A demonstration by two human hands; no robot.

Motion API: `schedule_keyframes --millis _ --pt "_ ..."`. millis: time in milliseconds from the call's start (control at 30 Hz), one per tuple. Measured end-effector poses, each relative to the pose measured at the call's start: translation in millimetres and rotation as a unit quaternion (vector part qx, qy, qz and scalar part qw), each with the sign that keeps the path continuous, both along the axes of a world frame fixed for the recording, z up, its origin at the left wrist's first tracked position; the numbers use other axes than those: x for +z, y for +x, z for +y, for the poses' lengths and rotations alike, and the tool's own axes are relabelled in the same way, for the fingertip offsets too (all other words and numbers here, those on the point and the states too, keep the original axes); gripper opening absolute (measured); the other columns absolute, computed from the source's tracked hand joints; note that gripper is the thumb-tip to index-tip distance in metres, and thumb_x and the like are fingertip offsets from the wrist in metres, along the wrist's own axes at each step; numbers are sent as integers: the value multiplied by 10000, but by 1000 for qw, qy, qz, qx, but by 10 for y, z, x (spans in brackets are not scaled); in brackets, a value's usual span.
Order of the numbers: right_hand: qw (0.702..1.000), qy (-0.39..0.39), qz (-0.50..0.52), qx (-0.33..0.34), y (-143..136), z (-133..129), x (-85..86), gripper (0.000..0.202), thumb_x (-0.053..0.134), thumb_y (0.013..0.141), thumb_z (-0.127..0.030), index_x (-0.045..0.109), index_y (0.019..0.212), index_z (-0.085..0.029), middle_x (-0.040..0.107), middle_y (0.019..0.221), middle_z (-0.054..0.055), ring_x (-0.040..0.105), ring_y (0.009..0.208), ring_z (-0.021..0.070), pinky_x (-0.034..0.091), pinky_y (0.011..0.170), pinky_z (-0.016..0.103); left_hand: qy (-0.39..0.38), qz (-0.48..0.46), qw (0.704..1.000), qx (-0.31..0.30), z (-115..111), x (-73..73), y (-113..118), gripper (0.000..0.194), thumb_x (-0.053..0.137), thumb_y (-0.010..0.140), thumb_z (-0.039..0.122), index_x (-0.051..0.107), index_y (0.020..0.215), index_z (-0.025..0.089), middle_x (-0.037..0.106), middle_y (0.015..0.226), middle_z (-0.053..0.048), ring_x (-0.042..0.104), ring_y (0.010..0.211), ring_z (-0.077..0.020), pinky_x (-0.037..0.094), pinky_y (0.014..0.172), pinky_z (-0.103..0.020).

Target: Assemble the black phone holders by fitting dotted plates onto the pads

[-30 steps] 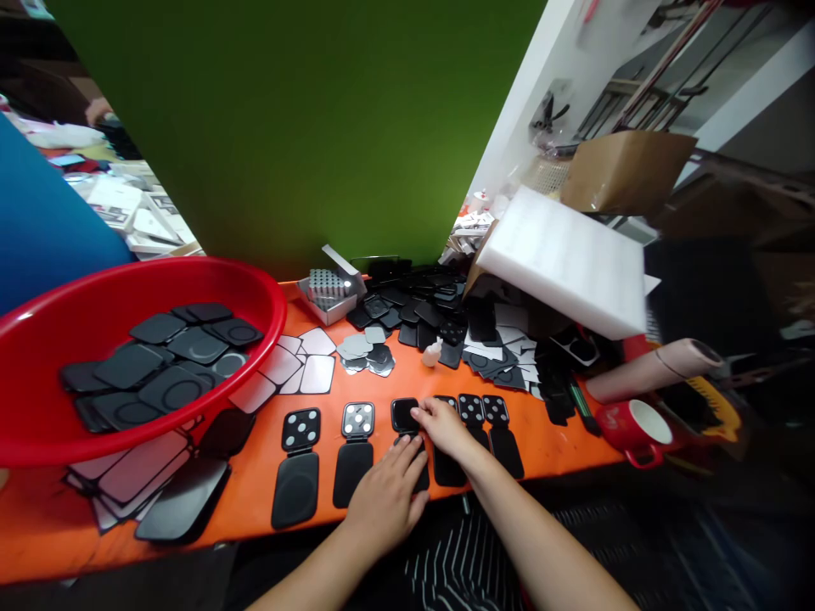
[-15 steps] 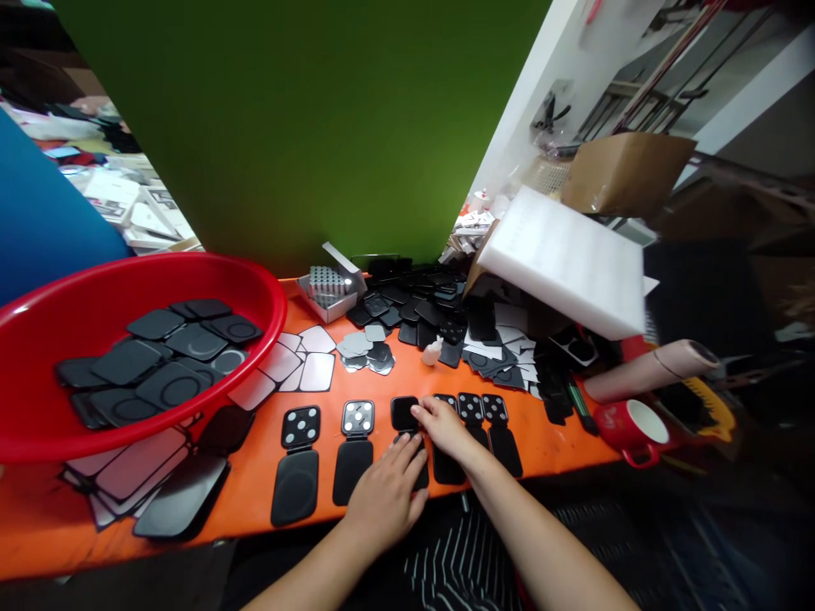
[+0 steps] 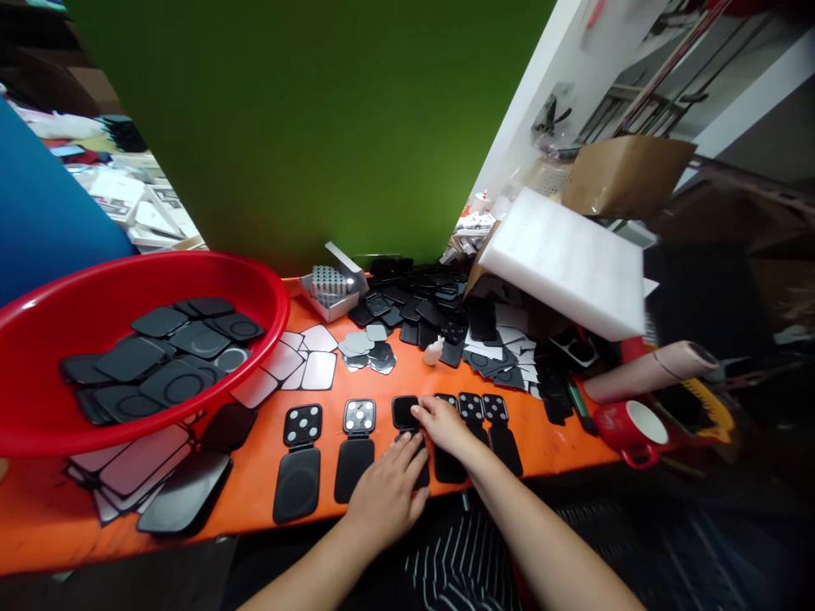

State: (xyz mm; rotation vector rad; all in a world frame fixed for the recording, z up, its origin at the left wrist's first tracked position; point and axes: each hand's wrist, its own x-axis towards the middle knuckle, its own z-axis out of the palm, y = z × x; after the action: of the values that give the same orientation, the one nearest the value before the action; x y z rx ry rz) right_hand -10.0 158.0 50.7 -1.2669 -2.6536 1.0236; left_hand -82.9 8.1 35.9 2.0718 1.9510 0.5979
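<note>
On the orange table, my left hand [image 3: 390, 485] rests with fingers stretched over the lower panel of a black hinged two-panel case [image 3: 403, 413]. At the right edge of that case's square upper panel, my right hand [image 3: 442, 424] pinches with bent fingertips. The upper panel looks plain black; most of the lower one is hidden by my left hand. To the left lie two opened cases, one [image 3: 303, 424] with round silver discs on black, the other [image 3: 360, 416] with discs on a pale square. More disc-studded cases [image 3: 471, 407] lie right of my hands, one partly covered by my right hand.
A red basin [image 3: 280, 314] of black panels stands left, with pale rounded sheets [image 3: 318, 371] beside it. Farther back are an open box of small cylinders [image 3: 331, 293], grey cut pieces [image 3: 356, 344] and piled black cases [image 3: 429, 311]. A red mug [image 3: 615, 424] and white foam block [image 3: 566, 263] are right.
Both hands stay on the same case with almost no movement. The view has shifted very slightly; nothing else visibly differs.
</note>
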Motion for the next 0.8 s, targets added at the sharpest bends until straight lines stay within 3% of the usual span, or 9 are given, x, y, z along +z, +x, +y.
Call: schedule_keyframes --millis 267,533,800 --pt "995 65 -81 0 -57 -24 42 281 393 841 -344 573 726 -163 625 720 59 556 686 153 327 587 227 -4 -4 1000 0 4 5 2 488 470 778 331 380 1241 206 377 1348 -74 330 1225 -250 346 979 -406" --pt "982 106 -152 43 -114 29 120 301 412 825 -392 596 837 -155 641 840 95 585 784 194 362 628 250 -3 -4 1000 -3 6 2 -9 498 479 772 334 379 1244 209 381 1346 -70 340 1219 -253 354 972 -406" --pt "969 146 -187 67 -205 64 254 417 423 791 -481 585 909 -115 631 848 156 581 814 263 395 683 329 21 2 1000 -4 5 -42 1 493 473 777 338 386 1243 204 381 1346 -75 349 1212 -261 364 959 -414"
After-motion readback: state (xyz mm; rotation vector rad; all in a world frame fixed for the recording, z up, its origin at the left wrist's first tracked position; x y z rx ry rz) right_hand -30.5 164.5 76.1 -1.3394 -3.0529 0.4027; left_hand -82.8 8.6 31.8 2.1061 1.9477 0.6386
